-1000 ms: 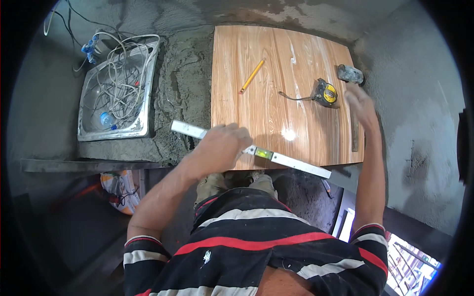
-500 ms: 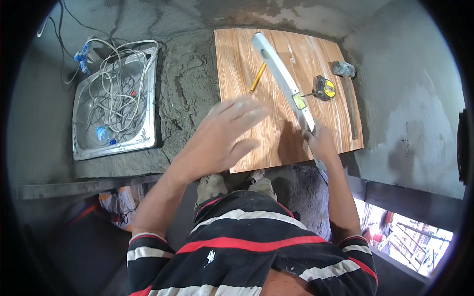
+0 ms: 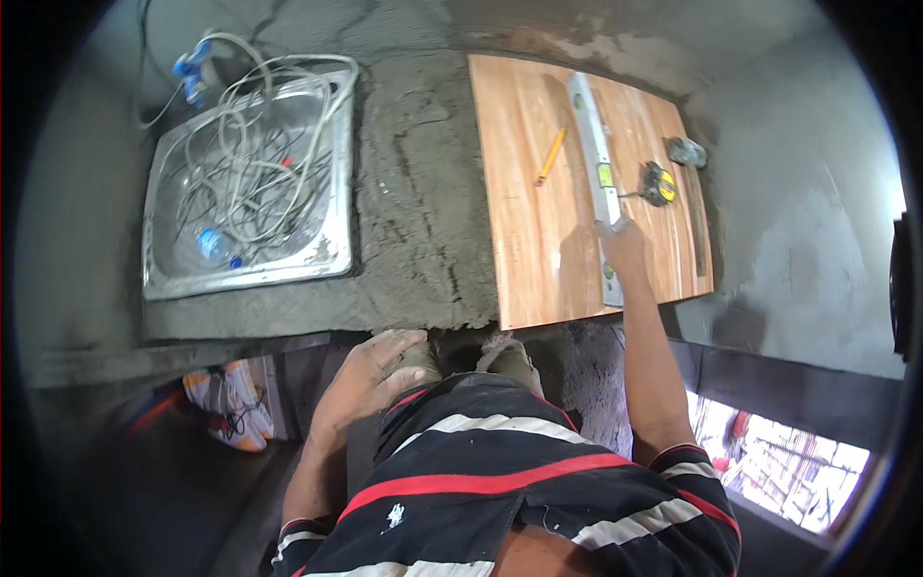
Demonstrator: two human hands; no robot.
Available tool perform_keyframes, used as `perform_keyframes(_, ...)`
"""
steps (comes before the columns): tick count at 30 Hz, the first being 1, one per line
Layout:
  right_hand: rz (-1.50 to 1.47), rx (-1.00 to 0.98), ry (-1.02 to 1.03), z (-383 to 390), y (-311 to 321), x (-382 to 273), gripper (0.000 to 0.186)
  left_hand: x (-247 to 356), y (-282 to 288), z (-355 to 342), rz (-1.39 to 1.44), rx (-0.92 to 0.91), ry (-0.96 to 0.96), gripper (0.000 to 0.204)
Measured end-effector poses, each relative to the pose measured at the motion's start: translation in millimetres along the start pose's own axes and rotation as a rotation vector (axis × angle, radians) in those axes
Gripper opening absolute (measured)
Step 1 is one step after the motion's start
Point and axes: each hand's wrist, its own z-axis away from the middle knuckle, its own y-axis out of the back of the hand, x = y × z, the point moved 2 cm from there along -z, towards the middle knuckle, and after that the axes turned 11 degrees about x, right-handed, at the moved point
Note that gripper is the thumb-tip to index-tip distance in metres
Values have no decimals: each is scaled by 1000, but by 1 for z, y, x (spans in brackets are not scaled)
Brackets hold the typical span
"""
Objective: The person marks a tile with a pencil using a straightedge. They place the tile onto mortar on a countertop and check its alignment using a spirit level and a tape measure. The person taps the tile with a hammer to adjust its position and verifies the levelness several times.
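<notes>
My right hand (image 3: 627,248) grips a long pale spirit level (image 3: 593,135) near its lower end. The level lies along the wood-grain board (image 3: 524,231), its yellow-green vial facing up. Just right of it sits a black and yellow tape measure (image 3: 658,184), and a yellow pencil (image 3: 551,157) lies to its left. My left hand (image 3: 377,377) is down by my left trouser leg, below the counter edge. Its fingers are stretched out, with nothing seen in them.
A steel sink (image 3: 154,240) holding a tangled pale hose (image 3: 317,159) and a plastic bottle (image 3: 211,243) is set at the left. Rough grey mortar (image 3: 413,221) lies between sink and board. A brush-like grey tool (image 3: 686,151) rests at the board's right edge.
My left hand has dropped from over the board to beside my leg. The spirit level has swung from slanted to nearly straight along the board. The view has shifted, so the board appears farther right.
</notes>
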Motion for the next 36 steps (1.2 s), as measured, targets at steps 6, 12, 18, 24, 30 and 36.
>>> perform_keyframes(6, 44, 35, 40, -10, -10, -2, 41, -11, 7, 33, 9, 98, 91, 50)
perform_keyframes(12, 159, -38, 76, -16, -3, -21, 41, -32, -21, 79, -35, 149, 219, 51)
perform_keyframes(18, 94, -21, 227, -17, 0, -10, 44, -134, -97, 164, -243, 36, 408, 50)
perform_keyframes(24, -36, -52, 212, -16, -7, -13, 42, -131, -132, 210, -171, 141, 613, 40)
perform_keyframes(30, 33, 27, 199, -8, -21, -33, 32, -144, -150, 211, -172, 138, 595, 38)
perform_keyframes(36, 96, 82, 149, -29, -23, -26, 36, -170, -147, 218, -130, 187, 655, 37)
